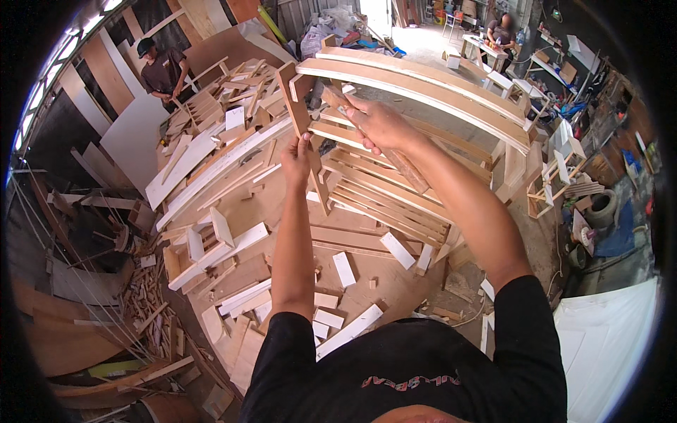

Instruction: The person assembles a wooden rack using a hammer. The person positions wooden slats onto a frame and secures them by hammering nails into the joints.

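On the left I see a co-worker [162, 77] in a dark cap [146, 46], next to a large pale sheet [130, 141] that leans upright. At the back I make out a heap of plastic bags [338, 32], and farther right a second person [501, 35] at a small table [485, 48] (too distant for me to read what lies on it). Along the right side I have a tire [601, 209] near a blue cloth [620, 236], with a white panel [606, 345] below. Lower left lies a pile of wood offcuts [151, 310].
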